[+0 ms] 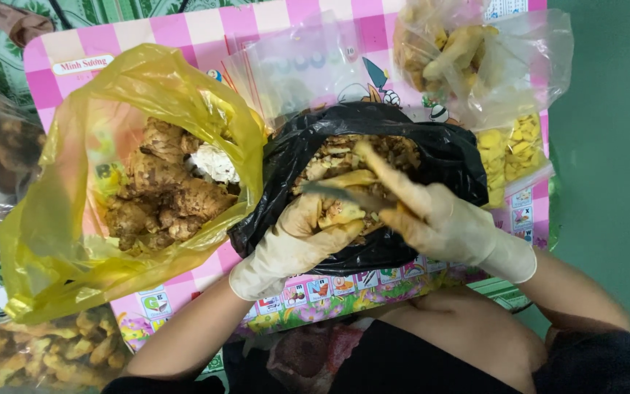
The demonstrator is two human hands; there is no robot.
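Ginger piece (340,211): pale yellow, partly peeled, held over the open black bag (446,157) of peelings. Left hand (297,237), gloved, closed around the piece. Right hand (439,219), gloved, grips a knife (344,193) laid against it. Yellow bag (45,219) of unpeeled ginger roots lies left. Clear bags (519,66) of yellow pieces lie upper right on the pink-checked table (205,29).
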